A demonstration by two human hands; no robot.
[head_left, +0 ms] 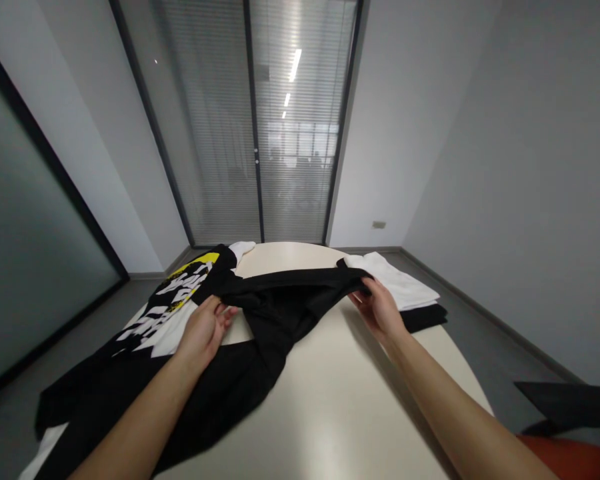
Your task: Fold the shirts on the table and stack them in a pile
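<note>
A black garment point(285, 300) hangs stretched between my two hands just above a cream oval table point(340, 400). My left hand point(206, 328) is closed on its left edge, fingers curled round the cloth. My right hand point(377, 308) pinches the right edge, near a stack of folded clothes. The garment's lower part trails down onto the table toward me.
A heap of black clothing with white and yellow print point(175, 300) covers the table's left side. Folded white and black pieces point(405, 287) are stacked at the far right. An orange seat point(575, 457) and a dark object point(570, 400) stand at the lower right. Glass doors with blinds point(260, 133) are behind.
</note>
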